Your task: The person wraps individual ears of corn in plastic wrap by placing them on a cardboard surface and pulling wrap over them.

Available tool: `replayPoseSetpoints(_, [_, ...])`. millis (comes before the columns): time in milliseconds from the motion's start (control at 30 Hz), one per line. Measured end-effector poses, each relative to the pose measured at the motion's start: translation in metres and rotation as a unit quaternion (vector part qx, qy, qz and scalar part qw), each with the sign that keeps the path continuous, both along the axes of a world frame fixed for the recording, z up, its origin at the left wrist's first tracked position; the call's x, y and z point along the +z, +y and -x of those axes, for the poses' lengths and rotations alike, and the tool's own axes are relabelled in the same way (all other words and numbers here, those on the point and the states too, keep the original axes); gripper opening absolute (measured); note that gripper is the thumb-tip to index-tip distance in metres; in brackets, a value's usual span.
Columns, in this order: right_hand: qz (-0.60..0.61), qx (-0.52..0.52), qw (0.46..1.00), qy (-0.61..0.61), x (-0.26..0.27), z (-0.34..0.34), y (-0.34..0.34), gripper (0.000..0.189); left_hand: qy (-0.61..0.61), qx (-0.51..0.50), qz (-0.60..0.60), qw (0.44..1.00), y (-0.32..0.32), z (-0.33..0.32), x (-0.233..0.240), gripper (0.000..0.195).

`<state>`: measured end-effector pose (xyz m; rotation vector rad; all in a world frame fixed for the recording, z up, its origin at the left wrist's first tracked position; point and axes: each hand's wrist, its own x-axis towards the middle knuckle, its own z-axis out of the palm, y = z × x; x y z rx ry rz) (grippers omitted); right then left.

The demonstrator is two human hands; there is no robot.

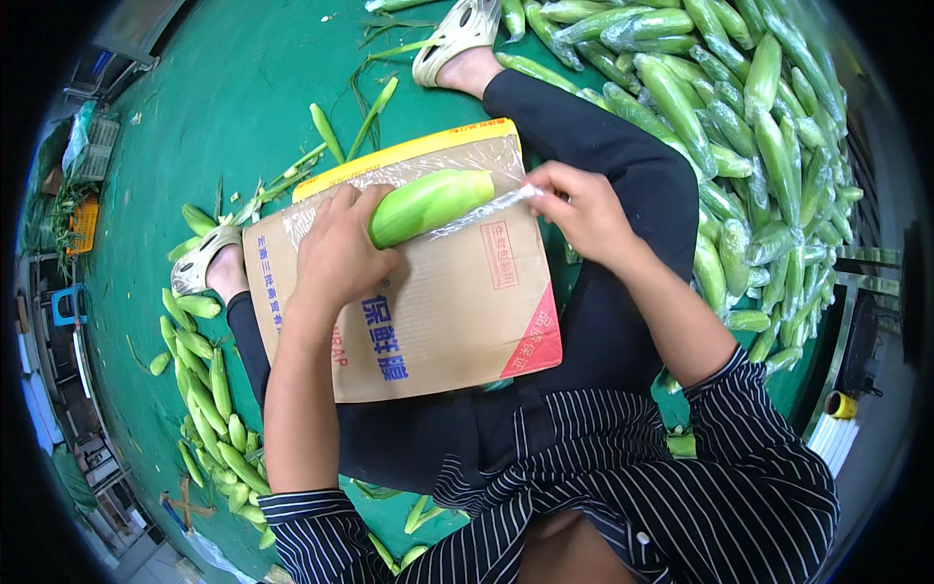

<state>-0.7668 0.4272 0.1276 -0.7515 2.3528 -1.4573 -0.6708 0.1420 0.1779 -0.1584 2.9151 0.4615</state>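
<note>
An ear of corn in its green husk (434, 204) lies on a cardboard box (445, 321) across my lap. Clear plastic film (478, 209) is spread on the box under the corn and runs along its near side. My left hand (346, 237) rests on the corn's left end, fingers curled over it and the film. With thumb and fingertips, my right hand (576, 208) pinches a gathered end of the film just past the corn's right end. The box bears printed writing and has a yellow strip (408, 157) along its far edge.
Film-wrapped corn (730, 124) is heaped on the green floor (211, 109) at right. More ears, seemingly unwrapped, form a pile (211, 409) at left. Husk scraps (372, 120) lie beyond the box. Shelving, an orange crate (84, 225) and a blue stool (68, 304) stand along the left edge.
</note>
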Motion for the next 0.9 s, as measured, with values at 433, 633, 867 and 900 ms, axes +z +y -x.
replayPoseSetpoints(433, [-0.007,0.052,0.936,0.347,0.011,0.014,-0.07,0.027,-0.099,-0.026,0.023,0.994,-0.012,0.021,0.008,0.062])
replayPoseSetpoints(633, [-0.175,0.132,0.883,0.415,0.014,-0.002,-0.098,0.073,0.174,-0.025,-0.013,0.984,-0.038,-0.029,-0.026,0.079])
replayPoseSetpoints(867, [-0.079,0.099,0.903,0.412,-0.008,0.0,-0.097,0.075,0.124,0.091,-0.054,0.987,-0.072,-0.099,-0.034,0.057])
replayPoseSetpoints(900, [-0.092,0.118,0.903,0.402,-0.006,-0.002,-0.098,0.076,0.162,0.049,0.006,0.985,-0.08,-0.098,-0.044,0.035])
